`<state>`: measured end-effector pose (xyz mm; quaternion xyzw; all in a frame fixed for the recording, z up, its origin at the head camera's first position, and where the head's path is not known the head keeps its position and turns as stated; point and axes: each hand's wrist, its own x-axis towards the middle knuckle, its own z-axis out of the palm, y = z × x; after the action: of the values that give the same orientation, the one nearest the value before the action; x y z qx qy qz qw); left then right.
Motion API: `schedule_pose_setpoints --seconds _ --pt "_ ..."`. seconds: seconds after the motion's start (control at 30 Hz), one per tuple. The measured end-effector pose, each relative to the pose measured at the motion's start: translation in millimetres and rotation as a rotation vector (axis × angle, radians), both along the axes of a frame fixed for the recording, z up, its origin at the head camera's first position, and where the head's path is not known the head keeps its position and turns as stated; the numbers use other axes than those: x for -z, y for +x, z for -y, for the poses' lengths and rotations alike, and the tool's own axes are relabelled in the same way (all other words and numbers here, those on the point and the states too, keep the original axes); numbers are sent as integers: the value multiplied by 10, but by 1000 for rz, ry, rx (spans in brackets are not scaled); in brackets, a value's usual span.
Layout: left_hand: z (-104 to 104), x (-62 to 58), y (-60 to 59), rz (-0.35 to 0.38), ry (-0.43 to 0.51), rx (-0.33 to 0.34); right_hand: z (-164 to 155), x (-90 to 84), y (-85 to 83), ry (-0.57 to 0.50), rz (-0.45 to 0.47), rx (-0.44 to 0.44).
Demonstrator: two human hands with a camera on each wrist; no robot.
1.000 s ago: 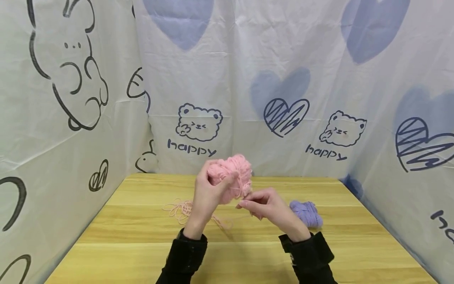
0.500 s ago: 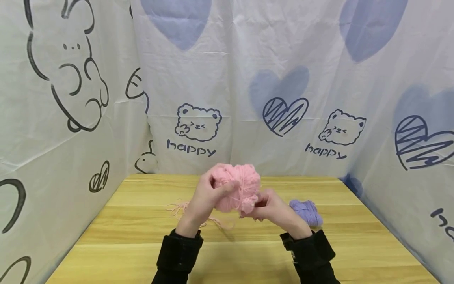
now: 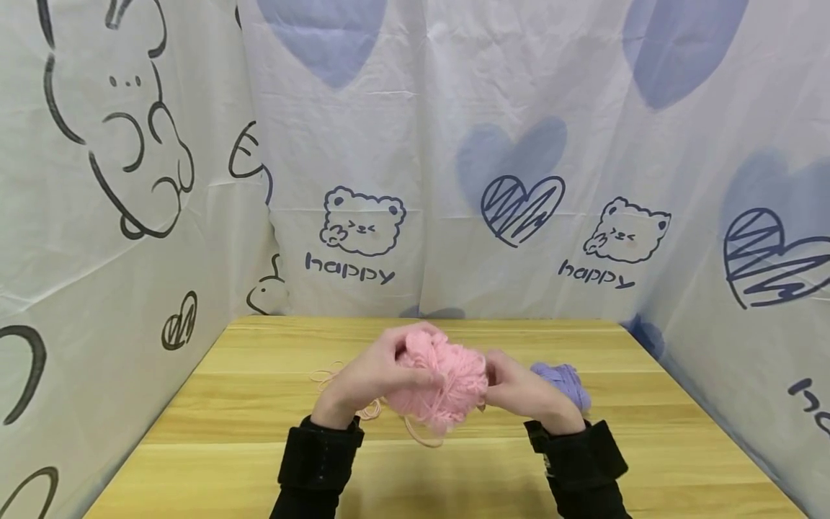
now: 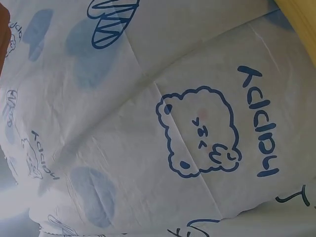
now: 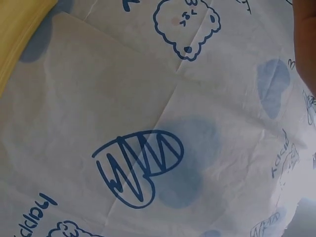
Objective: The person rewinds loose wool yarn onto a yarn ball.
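Note:
A fluffy pink ball of yarn (image 3: pixel 447 386) is held above the table in my left hand (image 3: pixel 382 371), thumb across its near face and fingers behind. My right hand (image 3: pixel 521 389) is at the ball's right side, its fingers curled and the tips hidden by the ball. A bit of peach yarn strand (image 3: pixel 482 407) shows just under those fingers. Loose peach yarn (image 3: pixel 369 411) lies on the table behind and below the left hand, one loop reaching out beneath the ball. Each wrist view catches only a dark edge of the hand (image 5: pixel 305 44).
A lilac skein of yarn (image 3: pixel 563 382) lies on the wooden table (image 3: pixel 259 461), just beyond the right wrist. White curtains (image 3: pixel 441 144) printed with hearts and bears hang at the back and both sides.
The pink ball has come down and slightly right, turning in the left hand. The right hand, pinching a strand earlier, has gone from below the ball to its right side.

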<state>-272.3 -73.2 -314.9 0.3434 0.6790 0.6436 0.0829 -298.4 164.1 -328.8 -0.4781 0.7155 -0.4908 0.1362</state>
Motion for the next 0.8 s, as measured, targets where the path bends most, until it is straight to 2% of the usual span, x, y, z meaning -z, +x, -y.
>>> schedule_pose_setpoints --seconds 0.23,0.53,0.67,0.8 --pt "57 10 -25 -42 -43 -8 16 -37 5 60 82 131" --pt "86 56 -83 -81 -141 -36 58 -2 -6 -73 133 296" --pt "80 75 -105 -126 -237 -95 72 1 5 -120 142 347" --pt "49 106 -132 -169 -295 -194 87 -9 17 -145 133 374"
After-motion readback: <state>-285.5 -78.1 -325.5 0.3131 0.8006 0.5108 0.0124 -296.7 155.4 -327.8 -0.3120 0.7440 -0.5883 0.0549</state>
